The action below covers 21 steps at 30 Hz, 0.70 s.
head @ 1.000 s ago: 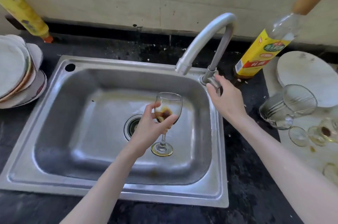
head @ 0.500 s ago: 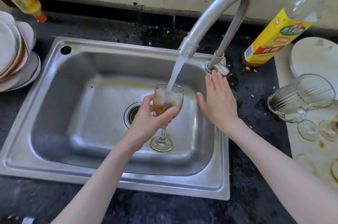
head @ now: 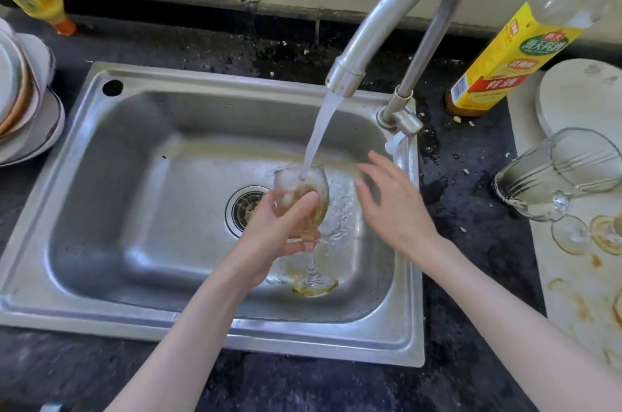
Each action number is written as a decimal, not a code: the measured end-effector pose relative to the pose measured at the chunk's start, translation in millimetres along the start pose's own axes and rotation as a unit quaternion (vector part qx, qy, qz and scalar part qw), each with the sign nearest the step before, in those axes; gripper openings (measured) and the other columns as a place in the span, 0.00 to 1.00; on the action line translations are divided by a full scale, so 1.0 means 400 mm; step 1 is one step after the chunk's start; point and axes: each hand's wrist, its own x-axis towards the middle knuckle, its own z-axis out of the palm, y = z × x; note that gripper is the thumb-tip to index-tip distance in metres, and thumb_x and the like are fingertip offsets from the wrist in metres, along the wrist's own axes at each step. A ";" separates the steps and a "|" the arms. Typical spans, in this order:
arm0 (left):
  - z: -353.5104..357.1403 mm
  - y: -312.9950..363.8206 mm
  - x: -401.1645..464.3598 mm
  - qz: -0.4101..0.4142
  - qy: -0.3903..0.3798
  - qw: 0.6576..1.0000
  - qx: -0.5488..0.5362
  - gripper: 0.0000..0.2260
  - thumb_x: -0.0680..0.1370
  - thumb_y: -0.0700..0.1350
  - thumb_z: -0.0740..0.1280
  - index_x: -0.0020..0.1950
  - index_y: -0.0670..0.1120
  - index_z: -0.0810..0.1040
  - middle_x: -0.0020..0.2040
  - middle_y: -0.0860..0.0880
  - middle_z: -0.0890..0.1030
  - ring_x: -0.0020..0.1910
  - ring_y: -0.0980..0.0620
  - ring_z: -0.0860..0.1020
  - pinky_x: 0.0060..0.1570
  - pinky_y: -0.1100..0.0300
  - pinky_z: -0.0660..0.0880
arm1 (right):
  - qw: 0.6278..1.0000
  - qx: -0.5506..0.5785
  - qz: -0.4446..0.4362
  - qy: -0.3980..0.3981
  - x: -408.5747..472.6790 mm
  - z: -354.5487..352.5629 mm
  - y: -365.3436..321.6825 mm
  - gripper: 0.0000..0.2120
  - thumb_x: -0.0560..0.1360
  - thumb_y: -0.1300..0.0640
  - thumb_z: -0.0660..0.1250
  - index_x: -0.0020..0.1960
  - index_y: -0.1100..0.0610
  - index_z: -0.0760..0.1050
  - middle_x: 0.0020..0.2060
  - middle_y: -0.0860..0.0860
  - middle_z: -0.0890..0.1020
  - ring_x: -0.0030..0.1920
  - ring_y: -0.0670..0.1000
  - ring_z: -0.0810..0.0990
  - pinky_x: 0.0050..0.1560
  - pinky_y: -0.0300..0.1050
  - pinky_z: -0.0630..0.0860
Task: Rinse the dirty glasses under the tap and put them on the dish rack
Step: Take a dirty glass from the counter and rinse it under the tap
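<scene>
Left hand (head: 269, 236) gripped a brown-stained, clear stemmed wine glass (head: 304, 199) beneath the curved steel tap (head: 387, 21); right hand (head: 397, 209), fingers spread, held nothing beside it.

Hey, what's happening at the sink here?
A person is rinsing a dirty wine glass. The left hand grips its bowl and holds it over the sink, under the water running from the tap; brownish residue shows inside the glass. The right hand hovers open beside it, holding nothing. More glasses lie on a stained board to the right, not yet rinsed. No dish rack is in view.
</scene>
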 end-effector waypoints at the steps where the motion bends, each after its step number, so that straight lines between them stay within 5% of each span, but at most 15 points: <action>1: -0.001 -0.002 0.000 -0.023 -0.005 0.999 -0.029 0.19 0.74 0.49 0.69 0.61 0.43 0.71 0.49 0.42 0.80 0.42 0.41 0.82 0.45 0.49 0.81 | 0.999 0.039 0.019 -0.016 -0.016 0.009 -0.010 0.17 0.81 0.53 0.57 0.67 0.56 0.71 0.65 0.52 0.73 0.64 0.50 0.72 0.67 0.40 0.63; 3: -0.005 -0.004 0.000 -0.071 -0.006 0.993 -0.090 0.18 0.74 0.50 0.68 0.59 0.42 0.74 0.47 0.42 0.77 0.42 0.40 0.82 0.44 0.48 0.81 | 0.986 0.131 0.080 -0.060 -0.035 0.028 -0.033 0.12 0.80 0.52 0.59 0.59 0.55 0.76 0.47 0.51 0.81 0.42 0.49 0.80 0.50 0.44 0.74; 6: -0.010 -0.008 0.003 -0.137 0.004 0.979 -0.150 0.18 0.75 0.53 0.67 0.58 0.42 0.75 0.48 0.38 0.78 0.42 0.40 0.82 0.40 0.50 0.82 | 0.960 0.207 0.135 -0.128 -0.040 0.050 -0.055 0.08 0.79 0.52 0.60 0.53 0.52 0.75 0.36 0.50 0.80 0.27 0.46 0.76 0.34 0.40 0.71; 11: -0.018 -0.037 0.009 -0.208 0.012 0.968 -0.143 0.20 0.74 0.58 0.66 0.52 0.43 0.72 0.52 0.37 0.80 0.47 0.40 0.81 0.52 0.45 0.77 | 0.922 0.275 0.171 -0.211 -0.044 0.048 -0.084 0.09 0.80 0.53 0.59 0.54 0.57 0.73 0.36 0.53 0.80 0.28 0.50 0.76 0.32 0.42 0.74; 16: -0.008 -0.057 -0.001 -0.233 0.013 0.964 -0.130 0.21 0.72 0.60 0.67 0.47 0.41 0.73 0.47 0.39 0.81 0.47 0.41 0.81 0.54 0.47 0.77 | 0.899 0.247 0.202 -0.300 -0.048 0.023 -0.090 0.13 0.80 0.48 0.58 0.57 0.56 0.71 0.39 0.53 0.80 0.33 0.51 0.80 0.44 0.47 0.79; 21: 0.031 -0.053 -0.019 -0.124 0.078 0.986 -0.075 0.16 0.74 0.58 0.67 0.47 0.45 0.75 0.47 0.43 0.81 0.48 0.47 0.80 0.50 0.54 0.76 | 0.856 0.303 0.230 -0.351 -0.039 0.013 -0.103 0.18 0.80 0.42 0.53 0.60 0.53 0.68 0.43 0.57 0.79 0.44 0.55 0.80 0.50 0.50 0.80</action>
